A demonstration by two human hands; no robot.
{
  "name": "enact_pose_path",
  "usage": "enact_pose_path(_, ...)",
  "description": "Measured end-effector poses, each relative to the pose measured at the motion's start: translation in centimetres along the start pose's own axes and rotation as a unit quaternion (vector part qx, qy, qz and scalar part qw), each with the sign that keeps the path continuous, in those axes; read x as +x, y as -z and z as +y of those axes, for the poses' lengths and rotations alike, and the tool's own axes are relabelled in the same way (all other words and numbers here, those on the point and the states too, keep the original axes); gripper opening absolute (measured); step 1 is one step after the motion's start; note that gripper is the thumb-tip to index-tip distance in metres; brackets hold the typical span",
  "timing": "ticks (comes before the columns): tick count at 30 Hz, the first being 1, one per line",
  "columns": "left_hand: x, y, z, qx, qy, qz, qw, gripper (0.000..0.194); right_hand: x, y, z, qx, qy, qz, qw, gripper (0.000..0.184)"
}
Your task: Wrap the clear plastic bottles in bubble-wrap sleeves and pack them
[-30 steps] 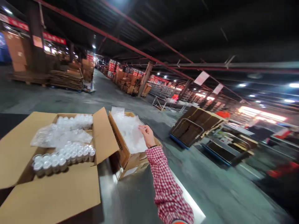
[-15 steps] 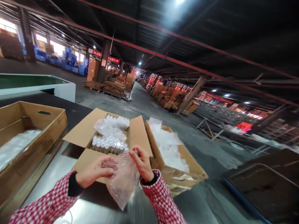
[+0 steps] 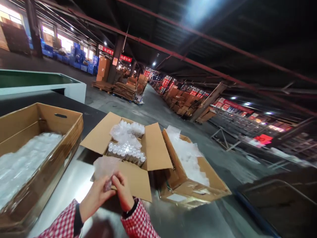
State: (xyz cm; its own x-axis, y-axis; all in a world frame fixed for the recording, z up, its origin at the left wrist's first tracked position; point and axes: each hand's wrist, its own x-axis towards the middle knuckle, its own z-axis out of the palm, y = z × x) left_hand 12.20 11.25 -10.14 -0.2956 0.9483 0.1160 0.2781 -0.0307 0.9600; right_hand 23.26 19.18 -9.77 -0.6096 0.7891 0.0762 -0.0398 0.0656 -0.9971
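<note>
From the hands, a long carton (image 3: 71, 142) lies at 10 o'clock, a flapped carton (image 3: 135, 180) of jars (image 3: 126, 151) at 1. Left hand (image 3: 94, 195) and right hand (image 3: 123, 191) pinch a bubble-wrap sheet (image 3: 106, 167) between them, long axis unclear, wide end toward 12.

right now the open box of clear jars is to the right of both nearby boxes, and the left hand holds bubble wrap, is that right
Not quite: the head view shows the open box of clear jars between the left box and the right box. The left hand does hold bubble wrap.
</note>
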Motion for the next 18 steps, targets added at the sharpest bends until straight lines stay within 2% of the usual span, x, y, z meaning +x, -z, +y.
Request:
enact_pose_path(2,-1.3,1.1,0.3,0.027,0.028,-0.05,0.998,0.029,0.7,-0.5,1.2,0.037,-0.028,0.031,0.998,0.026)
enact_pose_path(3,-1.8,1.9,0.7,0.055,0.038,-0.061,0.996,0.037,1.2,-0.3,1.5,0.021,-0.028,0.035,0.999,0.026)
enact_pose_path(4,-2.3,2.7,1.1,0.093,0.037,-0.048,0.994,0.043,1.7,0.0,1.6,-0.018,-0.015,0.018,1.0,0.026)
enact_pose_path(5,-2.6,3.5,1.6,0.138,0.018,-0.006,0.99,0.043,2.3,0.3,1.5,-0.067,0.003,-0.015,0.998,0.026)
enact_pose_path(7,-2.8,4.8,2.4,0.235,-0.073,0.097,0.964,0.034,3.2,0.7,1.0,-0.156,0.038,-0.114,0.981,0.021)
enact_pose_path(8,-2.7,5.3,2.8,0.274,-0.129,0.121,0.945,0.032,3.6,0.8,0.7,-0.182,0.049,-0.183,0.965,0.016)
enact_pose_path(9,-2.4,5.6,3.0,0.298,-0.179,0.113,0.931,0.035,3.9,0.8,0.3,-0.193,0.054,-0.257,0.945,0.012)
enact_pose_path(10,-2.1,5.7,3.0,0.309,-0.208,0.076,0.925,0.039,4.3,0.7,0.0,-0.194,0.057,-0.325,0.924,0.011)
enact_pose_path(11,-1.6,5.8,2.9,0.31,-0.207,0.025,0.928,0.038,4.7,0.6,-0.3,-0.195,0.058,-0.389,0.899,0.012)
enact_pose_path(12,-1.2,5.8,2.7,0.304,-0.174,-0.024,0.936,0.033,5.1,0.5,-0.5,-0.194,0.057,-0.432,0.879,0.014)
enact_pose_path(14,-0.2,5.7,1.9,0.283,-0.072,-0.076,0.953,0.022,6.1,0.5,-0.7,-0.186,0.045,-0.446,0.874,0.018)
enact_pose_path(16,0.7,5.6,0.8,0.249,0.002,-0.103,0.963,0.018,7.6,1.0,-0.4,-0.184,0.022,-0.409,0.894,0.022)
enact_pose_path(18,1.5,5.6,-0.3,0.185,0.046,-0.124,0.974,0.019,9.9,2.0,0.4,-0.198,-0.003,-0.317,0.927,0.026)
